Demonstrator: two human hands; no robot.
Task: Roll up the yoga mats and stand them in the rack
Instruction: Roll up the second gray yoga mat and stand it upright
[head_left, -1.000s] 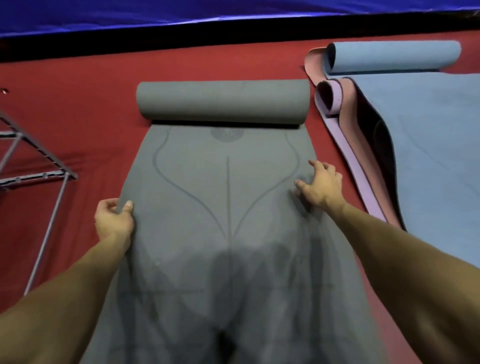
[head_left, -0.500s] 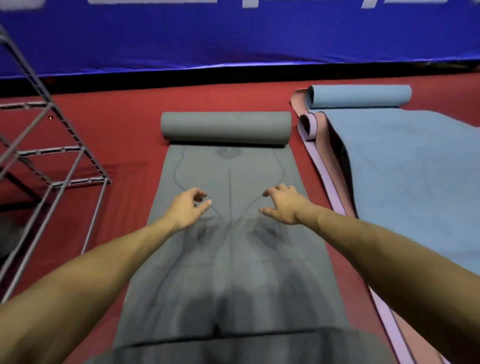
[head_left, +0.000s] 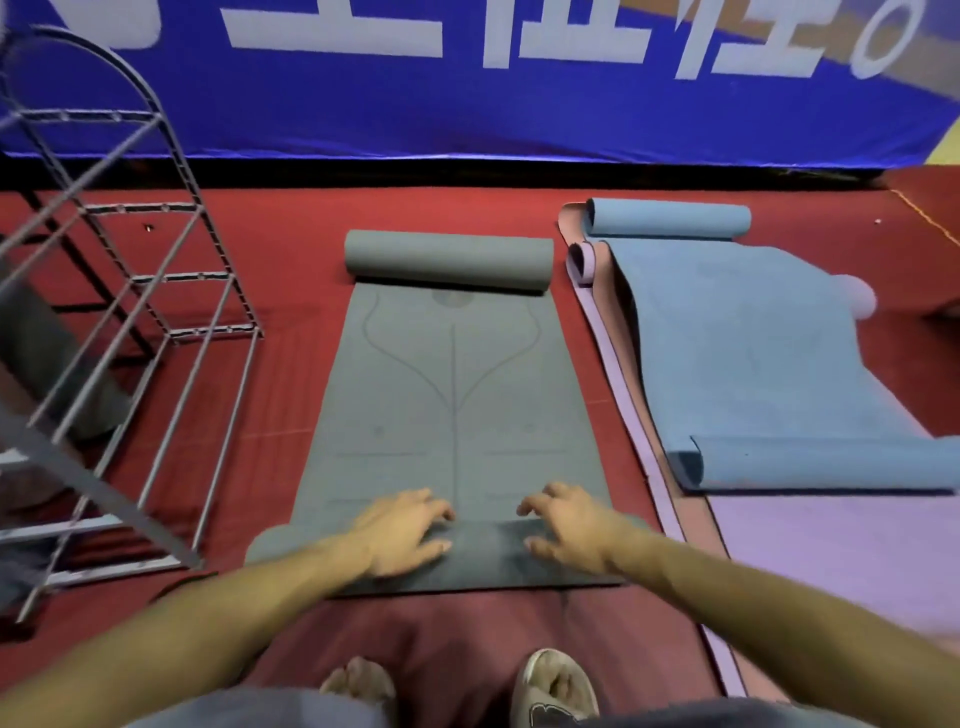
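A long grey rubber yoga mat (head_left: 452, 395) with faint printed alignment lines lies lengthwise on the red carpeted floor (head_left: 291, 218), running away from the person. Its far end is curled into a thick roll, and its near end is folded or rolled over into a low, darker band just in front of the person's feet. Both hands are on that near band: the left hand (head_left: 400, 530) lies palm down with fingers spread and nearly straight, pressing on the roll left of the mat's centre line, and the right hand (head_left: 566, 522) rests beside it on the right, fingers lightly bent with the tips over the band's far edge. Neither hand clearly wraps around the mat; they press on it from above. To the left stands a grey metal wire rack (head_left: 130, 322) with ladder-like rungs and an arched top, tilted in the wide view and apart from the grey mat. To the right, a blue yoga mat (head_left: 753, 353) lies on top of a lilac-and-pink yoga mat (head_left: 831, 551), curled at both its far and near ends, and the lower mat's far end is curled too. A blue banner with large white lettering (head_left: 467, 104) runs along the back. Two feet in light slip-on shoes (head_left: 558, 686) show at the bottom edge.
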